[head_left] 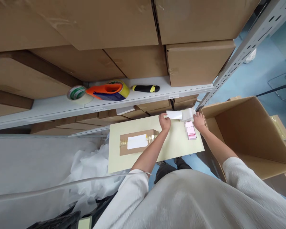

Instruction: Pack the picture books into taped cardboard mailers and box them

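Near the far edge of a pale yellow board (176,146), my left hand (165,122) pinches the left end of a white label strip (174,114). My right hand (198,120) is closed at the right end of the same strip, by a white label roll (188,114). Just below the roll lies a phone (190,130) with a lit pink screen. Left of my left hand, a taped brown parcel (124,149) with a white label (137,142) on top rests on the board.
A shelf (157,83) ahead holds cartons (200,63), a tape roll (77,93), an orange tape dispenser (107,90) and a black-yellow cutter (146,88). A large open carton (248,127) stands right. White plastic wrap (88,168) lies left.
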`<state>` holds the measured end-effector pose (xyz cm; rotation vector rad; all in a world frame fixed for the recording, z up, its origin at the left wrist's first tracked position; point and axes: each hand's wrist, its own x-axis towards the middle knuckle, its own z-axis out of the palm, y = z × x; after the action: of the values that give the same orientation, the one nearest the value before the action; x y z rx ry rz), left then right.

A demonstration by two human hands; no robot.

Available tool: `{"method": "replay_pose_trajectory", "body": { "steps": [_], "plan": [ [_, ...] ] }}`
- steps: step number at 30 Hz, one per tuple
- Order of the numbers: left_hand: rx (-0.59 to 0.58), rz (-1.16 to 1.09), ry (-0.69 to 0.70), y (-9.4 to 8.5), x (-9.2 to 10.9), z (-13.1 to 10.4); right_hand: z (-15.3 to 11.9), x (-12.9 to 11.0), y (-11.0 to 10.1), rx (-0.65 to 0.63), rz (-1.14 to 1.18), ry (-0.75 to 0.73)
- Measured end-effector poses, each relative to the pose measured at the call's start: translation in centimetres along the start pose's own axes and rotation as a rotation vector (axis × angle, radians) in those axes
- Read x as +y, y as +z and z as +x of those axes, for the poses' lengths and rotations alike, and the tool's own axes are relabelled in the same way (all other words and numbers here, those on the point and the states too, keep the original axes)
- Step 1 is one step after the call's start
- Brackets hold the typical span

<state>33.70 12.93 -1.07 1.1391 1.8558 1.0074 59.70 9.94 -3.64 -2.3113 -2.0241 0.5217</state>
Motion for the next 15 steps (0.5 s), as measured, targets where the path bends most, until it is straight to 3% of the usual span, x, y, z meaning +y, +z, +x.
{"method": "replay_pose_trajectory", "body": {
  "steps": [5,9,11,15],
  "plan": [
    [-0.032,-0.064,0.011,-2.2,0.8,-0.5,-0.7,-1.1,-0.4,0.06,-0.017,-0.032],
    [-0.042,-0.092,-0.003,-4.1,1.5,-1.0,-1.4,-3.6,-1.3,0.112,-0.008,-0.108],
    [-0.04,-0.105,-0.006,-5.3,1.7,-1.4,-2.0,-5.5,-1.4,0.062,0.046,-0.138],
    [-0.04,-0.159,-0.022,-8.8,1.6,-2.3,-4.2,-10.4,-0.8,-0.155,0.326,-0.163]
  ]
}}
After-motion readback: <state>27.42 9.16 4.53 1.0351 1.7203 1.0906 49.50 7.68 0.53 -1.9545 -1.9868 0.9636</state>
